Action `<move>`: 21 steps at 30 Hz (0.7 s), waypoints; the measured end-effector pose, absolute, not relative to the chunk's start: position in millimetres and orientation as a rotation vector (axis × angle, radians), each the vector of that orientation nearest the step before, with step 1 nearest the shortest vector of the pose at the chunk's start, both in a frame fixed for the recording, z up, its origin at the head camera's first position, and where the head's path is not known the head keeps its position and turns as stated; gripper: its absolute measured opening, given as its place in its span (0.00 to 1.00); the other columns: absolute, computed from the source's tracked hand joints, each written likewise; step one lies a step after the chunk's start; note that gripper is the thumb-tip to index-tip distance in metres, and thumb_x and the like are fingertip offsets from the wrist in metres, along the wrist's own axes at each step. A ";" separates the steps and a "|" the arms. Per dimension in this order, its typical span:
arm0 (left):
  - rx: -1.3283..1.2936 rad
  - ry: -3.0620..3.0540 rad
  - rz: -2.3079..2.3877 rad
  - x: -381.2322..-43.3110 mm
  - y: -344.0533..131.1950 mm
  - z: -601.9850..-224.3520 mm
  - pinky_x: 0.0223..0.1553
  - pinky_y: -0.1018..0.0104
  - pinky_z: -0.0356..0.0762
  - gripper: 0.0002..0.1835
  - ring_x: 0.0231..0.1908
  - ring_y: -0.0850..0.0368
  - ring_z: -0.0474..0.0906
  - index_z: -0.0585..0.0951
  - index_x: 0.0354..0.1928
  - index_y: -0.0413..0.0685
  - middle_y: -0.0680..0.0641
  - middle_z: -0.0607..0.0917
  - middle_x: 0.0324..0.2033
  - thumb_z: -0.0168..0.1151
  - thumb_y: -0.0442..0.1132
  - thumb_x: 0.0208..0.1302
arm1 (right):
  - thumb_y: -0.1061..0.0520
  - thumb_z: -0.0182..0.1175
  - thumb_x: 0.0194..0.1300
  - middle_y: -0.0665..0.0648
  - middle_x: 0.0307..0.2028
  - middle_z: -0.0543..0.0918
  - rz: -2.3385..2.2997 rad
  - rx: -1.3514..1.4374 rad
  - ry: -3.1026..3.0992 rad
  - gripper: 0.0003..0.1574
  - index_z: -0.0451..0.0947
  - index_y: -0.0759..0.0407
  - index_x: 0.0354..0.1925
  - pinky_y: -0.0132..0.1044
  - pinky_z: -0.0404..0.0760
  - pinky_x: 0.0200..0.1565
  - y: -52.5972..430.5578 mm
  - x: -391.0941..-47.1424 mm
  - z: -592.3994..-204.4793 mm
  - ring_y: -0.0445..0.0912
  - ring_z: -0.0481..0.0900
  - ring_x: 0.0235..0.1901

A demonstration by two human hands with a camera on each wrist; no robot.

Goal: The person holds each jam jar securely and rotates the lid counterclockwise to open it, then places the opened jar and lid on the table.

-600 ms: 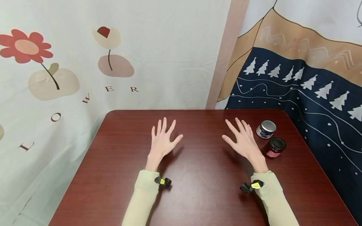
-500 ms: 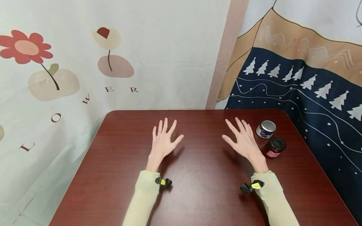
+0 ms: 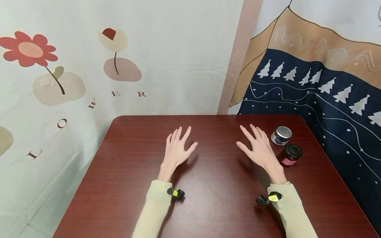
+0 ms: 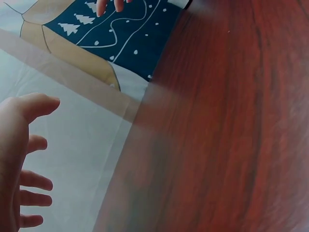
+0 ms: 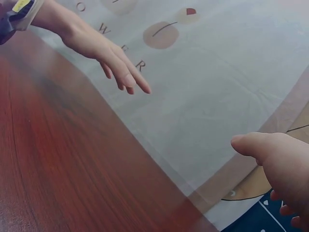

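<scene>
My left hand [image 3: 176,149] hovers over the left-middle part of the brown wooden table [image 3: 125,172], its fingers spread and holding nothing. On the other side my right hand [image 3: 259,150] is also held above the tabletop, fingers spread, with nothing in it. Just right of it stands a jar with a black lid and a pink label [image 3: 290,154], close to the wrist. Behind that is a smaller jar with a silver lid [image 3: 281,136]. Neither hand touches a jar. In the right wrist view the left hand [image 5: 108,55] appears with its fingers pointing forward and down.
A pale fabric backdrop [image 3: 178,59] with flower prints hangs behind the table. To the right, a navy cloth with white trees [image 3: 312,96] hangs along the table's edge. Each forearm carries a small black wrist camera [image 3: 176,193].
My left hand has drifted slightly to the right, and its fingers look a little closer together. The right hand and the jars shift only slightly in view, along with the background.
</scene>
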State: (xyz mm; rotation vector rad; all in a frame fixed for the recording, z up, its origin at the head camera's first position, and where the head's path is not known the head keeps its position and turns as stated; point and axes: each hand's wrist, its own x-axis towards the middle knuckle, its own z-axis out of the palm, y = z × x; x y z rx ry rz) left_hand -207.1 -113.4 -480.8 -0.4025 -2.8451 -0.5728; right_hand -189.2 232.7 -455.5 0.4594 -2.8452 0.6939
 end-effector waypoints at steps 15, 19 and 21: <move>-0.455 -2.827 -0.656 -201.5 -93.1 -487.9 0.70 0.41 0.52 0.42 0.72 0.39 0.58 0.59 0.79 0.58 0.37 0.63 0.73 0.50 0.67 0.69 | 0.34 0.56 0.70 0.70 0.74 0.56 0.689 0.413 -2.810 0.45 0.57 0.45 0.78 0.68 0.48 0.69 240.3 -182.5 -459.5 0.69 0.52 0.72; -0.461 -2.833 -0.679 -202.4 -89.0 -486.8 0.71 0.41 0.51 0.42 0.72 0.40 0.57 0.59 0.79 0.56 0.38 0.62 0.74 0.50 0.67 0.69 | 0.35 0.58 0.69 0.70 0.74 0.57 0.695 0.409 -2.798 0.45 0.58 0.45 0.78 0.69 0.50 0.68 241.0 -181.2 -459.0 0.69 0.52 0.71; -0.470 -2.843 -0.684 -202.4 -87.0 -486.9 0.71 0.42 0.51 0.43 0.72 0.40 0.57 0.58 0.79 0.56 0.38 0.62 0.74 0.50 0.67 0.69 | 0.35 0.58 0.69 0.70 0.74 0.57 0.705 0.401 -2.801 0.45 0.58 0.45 0.78 0.69 0.50 0.68 241.1 -180.4 -458.4 0.69 0.52 0.71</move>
